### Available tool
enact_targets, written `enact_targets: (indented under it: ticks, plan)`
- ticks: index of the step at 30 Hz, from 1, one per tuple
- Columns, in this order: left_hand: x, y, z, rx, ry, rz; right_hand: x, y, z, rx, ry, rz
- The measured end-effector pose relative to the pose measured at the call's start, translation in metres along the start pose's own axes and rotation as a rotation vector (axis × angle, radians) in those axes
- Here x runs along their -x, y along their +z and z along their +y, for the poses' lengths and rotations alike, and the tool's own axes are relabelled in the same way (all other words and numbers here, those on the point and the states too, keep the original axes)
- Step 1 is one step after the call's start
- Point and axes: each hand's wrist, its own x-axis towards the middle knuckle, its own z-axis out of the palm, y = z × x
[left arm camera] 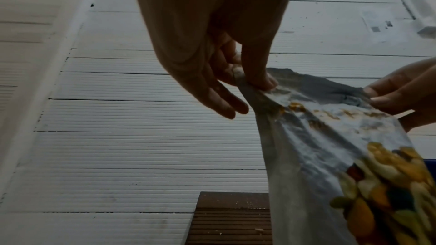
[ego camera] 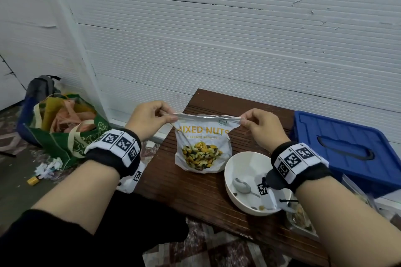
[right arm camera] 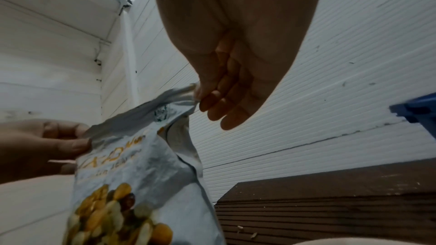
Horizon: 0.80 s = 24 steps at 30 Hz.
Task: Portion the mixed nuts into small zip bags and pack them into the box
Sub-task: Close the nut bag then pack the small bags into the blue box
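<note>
Left hand [ego camera: 149, 118] and right hand [ego camera: 263, 125] pinch the nut bag [ego camera: 202, 147] top corners (stretched taut); a hard pull could tear it, spilling nuts.

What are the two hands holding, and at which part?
Both hold the mixed nuts bag by its top edge: left hand pinches the left corner, right hand the right corner.

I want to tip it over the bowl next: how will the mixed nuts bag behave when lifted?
Probably floppy: the mixed nuts bag creases below where the left hand and right hand pinch its top. Likely bottom-heavy, since it bulges low. The foil may slip.
</note>
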Motion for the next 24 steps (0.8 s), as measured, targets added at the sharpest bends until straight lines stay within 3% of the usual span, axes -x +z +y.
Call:
enact_targets:
  ticks: [8, 14, 18, 24]
  plan:
    - [-0.005, -0.002, 0.002, -0.031, 0.07, -0.042, -0.004, -0.004, -0.001, 0.125, -0.078, -0.016]
    - [-0.006, 0.003, -0.002, 0.012, 0.052, -0.02, 0.003, 0.005, 0.002, -0.268, 0.033, -0.083]
    - [-0.004, 0.006, -0.004, 0.055, -0.009, 0.043, 0.001, 0.008, 0.012, -0.138, -0.031, -0.104]
    - [-0.005, -0.002, -0.003, -0.008, -0.032, 0.028, -0.004, 0.005, 0.003, -0.004, -0.075, -0.082]
